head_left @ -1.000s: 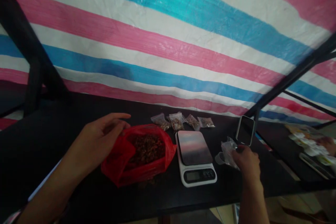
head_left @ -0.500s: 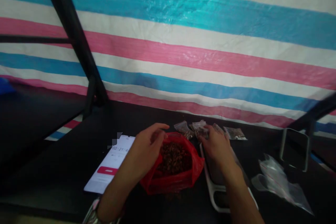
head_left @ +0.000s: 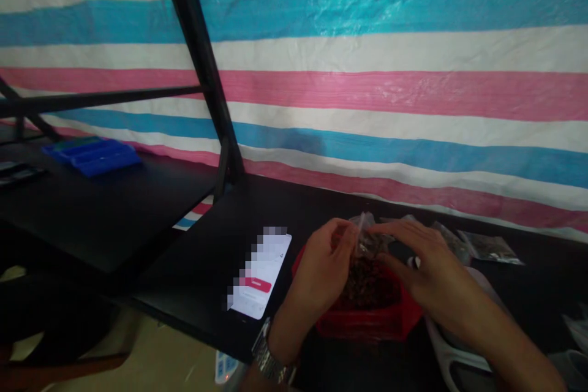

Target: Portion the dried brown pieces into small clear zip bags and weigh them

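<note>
A small clear zip bag with brown bits inside hangs between my hands, above a red plastic bag. My left hand pinches it at its left edge, a metal watch on that wrist. On the other side, the thumb and forefinger of my right hand close on its right part. Small dark brown pieces fill the open red bag, which stands on the black table. Part of its rim is hidden behind my hands.
A lit phone lies left of the red bag. Filled zip bags lie at the back right. Under my right forearm is a white-rimmed flat object. A black post rises at the table's back, and blue trays sit farther left.
My right hand has brought a small zip bag from the back of the table to above the red bag. My left hand has come to hold it too. The view has turned left.
</note>
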Tool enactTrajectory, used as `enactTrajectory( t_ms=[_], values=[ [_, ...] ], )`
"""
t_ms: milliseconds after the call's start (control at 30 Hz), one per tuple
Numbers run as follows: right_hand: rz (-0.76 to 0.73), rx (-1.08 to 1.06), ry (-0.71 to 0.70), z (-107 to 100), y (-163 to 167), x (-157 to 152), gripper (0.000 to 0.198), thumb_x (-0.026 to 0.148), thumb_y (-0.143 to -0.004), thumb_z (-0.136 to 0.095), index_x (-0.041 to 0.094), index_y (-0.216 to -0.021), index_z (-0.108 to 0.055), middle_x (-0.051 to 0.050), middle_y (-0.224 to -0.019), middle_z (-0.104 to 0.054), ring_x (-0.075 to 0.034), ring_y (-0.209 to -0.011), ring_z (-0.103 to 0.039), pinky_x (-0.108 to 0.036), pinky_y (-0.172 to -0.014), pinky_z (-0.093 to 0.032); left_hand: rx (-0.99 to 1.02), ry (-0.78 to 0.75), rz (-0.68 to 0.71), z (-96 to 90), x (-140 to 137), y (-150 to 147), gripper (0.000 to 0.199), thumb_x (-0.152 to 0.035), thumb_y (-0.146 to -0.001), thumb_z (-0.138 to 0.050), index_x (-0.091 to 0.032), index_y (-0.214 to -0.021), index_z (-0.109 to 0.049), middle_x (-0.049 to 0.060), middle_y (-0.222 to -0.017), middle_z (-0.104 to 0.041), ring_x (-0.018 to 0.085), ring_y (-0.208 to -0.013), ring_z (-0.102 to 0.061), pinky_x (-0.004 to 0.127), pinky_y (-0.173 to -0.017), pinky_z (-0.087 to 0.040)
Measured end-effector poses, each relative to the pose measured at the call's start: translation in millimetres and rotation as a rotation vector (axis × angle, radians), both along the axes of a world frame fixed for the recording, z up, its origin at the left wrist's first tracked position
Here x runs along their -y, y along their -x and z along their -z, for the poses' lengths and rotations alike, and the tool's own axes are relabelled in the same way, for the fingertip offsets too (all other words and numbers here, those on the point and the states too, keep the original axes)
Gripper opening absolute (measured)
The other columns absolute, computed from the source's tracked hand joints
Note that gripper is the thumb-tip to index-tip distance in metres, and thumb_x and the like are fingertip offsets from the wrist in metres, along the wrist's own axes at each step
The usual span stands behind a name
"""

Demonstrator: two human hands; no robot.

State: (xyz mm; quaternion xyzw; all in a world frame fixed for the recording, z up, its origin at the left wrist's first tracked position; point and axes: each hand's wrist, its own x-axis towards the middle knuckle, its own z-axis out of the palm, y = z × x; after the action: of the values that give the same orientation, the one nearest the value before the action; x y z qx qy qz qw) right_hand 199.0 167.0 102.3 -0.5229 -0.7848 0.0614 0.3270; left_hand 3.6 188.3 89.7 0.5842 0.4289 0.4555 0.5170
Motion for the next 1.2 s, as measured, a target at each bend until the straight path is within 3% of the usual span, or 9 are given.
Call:
enactTrajectory(
  t_ms=[167,333,500,633,800,933,1067,1133,1200],
  values=[
    [0.016,0.019,-0.058,8.3,-11.7,2.3,0.03,0.023,-0.09,-0.063,0.033,-0.112,-0.08,-0.006,-0.117,-0.082,-0.035,-0.112,-0.074,-0.059,-0.099,-0.055,0.075,0.107,0.159,-1.7,3.0,-0.5,0.016,-0.026,-0.098,-0.063,-0.019,-0.086,-0.073,-0.002,-0.073,-0.069,0.015,-0.073,-0.066,0.026,-0.071,-0.049],
    [0.076,-0.105,-0.141,1.1,6.3,11.0,0.02,0.031,-0.094,-0.062,0.03,-0.102,-0.081,-0.008,-0.118,-0.079,-0.031,-0.111,-0.075,-0.049,-0.097,-0.061,0.172,0.159,0.109,-5.9,4.7,-9.5,0.016,-0.02,-0.097,-0.064,-0.018,-0.083,-0.072,-0.002,-0.072,-0.07,0.014,-0.07,-0.065,0.025,-0.07,-0.049],
    [0.138,-0.352,0.1,-8.5,28.5,16.5,0.02,0.045,-0.088,-0.068,0.026,-0.09,-0.074,-0.003,-0.077,-0.076,-0.021,-0.064,-0.073,-0.03,-0.059,-0.06,0.169,0.073,0.053,-10.5,6.1,-13.3,0.017,-0.016,-0.095,-0.064,-0.018,-0.083,-0.075,-0.001,-0.078,-0.072,0.014,-0.079,-0.068,0.024,-0.075,-0.049],
    [0.171,-0.439,0.227,-9.6,28.7,15.6,0.024,0.049,-0.083,-0.067,0.025,-0.083,-0.071,-0.006,-0.079,-0.08,-0.024,-0.069,-0.078,-0.029,-0.062,-0.062,0.149,0.047,0.104,-6.5,6.8,-12.6,0.018,-0.02,-0.096,-0.063,-0.018,-0.081,-0.073,-0.001,-0.074,-0.068,0.014,-0.072,-0.064,0.025,-0.07,-0.048],
    [0.256,-0.436,0.311,-10.8,33.1,14.9,0.03,0.055,-0.077,-0.063,0.026,-0.071,-0.066,-0.006,-0.074,-0.079,-0.026,-0.067,-0.078,-0.031,-0.061,-0.06,0.063,0.002,0.088,-4.2,9.4,-11.6,0.013,-0.023,-0.096,-0.061,-0.018,-0.088,-0.07,0.001,-0.085,-0.072,0.016,-0.081,-0.067,0.027,-0.075,-0.049],
    [0.327,-0.434,0.274,-9.7,40.7,14.1,0.029,0.055,-0.074,-0.061,0.027,-0.067,-0.064,-0.006,-0.068,-0.077,-0.025,-0.061,-0.075,-0.033,-0.057,-0.056,-0.012,-0.055,0.08,-6.6,10.8,-11.8,0.011,-0.019,-0.095,-0.055,-0.021,-0.085,-0.06,-0.002,-0.082,-0.063,0.015,-0.078,-0.059,0.027,-0.071,-0.044],
    [0.492,-0.372,0.085,-8.9,39.8,14.6,0.024,0.051,-0.07,-0.062,0.028,-0.062,-0.061,-0.003,-0.058,-0.07,-0.023,-0.052,-0.068,-0.033,-0.051,-0.05,-0.032,-0.053,0.077,-10.4,13.0,-10.0,0.02,-0.012,-0.085,-0.056,-0.023,-0.072,-0.046,-0.007,-0.067,-0.045,0.011,-0.064,-0.041,0.027,-0.059,-0.031],
    [0.528,-0.356,0.032,-10.1,37.1,15.9,0.025,0.051,-0.072,-0.063,0.028,-0.065,-0.064,-0.004,-0.061,-0.072,-0.024,-0.054,-0.069,-0.034,-0.052,-0.05,-0.033,-0.039,0.077,-11.4,14.9,-9.2,0.023,-0.012,-0.083,-0.06,-0.023,-0.069,-0.044,-0.008,-0.064,-0.043,0.01,-0.061,-0.039,0.026,-0.056,-0.029],
    [0.545,-0.347,0.006,-11.9,34.5,17.8,0.027,0.053,-0.077,-0.064,0.027,-0.073,-0.069,-0.005,-0.067,-0.076,-0.026,-0.06,-0.073,-0.036,-0.056,-0.052,-0.024,0.028,0.102,-10.3,16.5,-9.9,0.02,-0.021,-0.09,-0.061,-0.023,-0.074,-0.049,-0.007,-0.063,-0.049,0.01,-0.056,-0.045,0.025,-0.055,-0.032]
  ],
)
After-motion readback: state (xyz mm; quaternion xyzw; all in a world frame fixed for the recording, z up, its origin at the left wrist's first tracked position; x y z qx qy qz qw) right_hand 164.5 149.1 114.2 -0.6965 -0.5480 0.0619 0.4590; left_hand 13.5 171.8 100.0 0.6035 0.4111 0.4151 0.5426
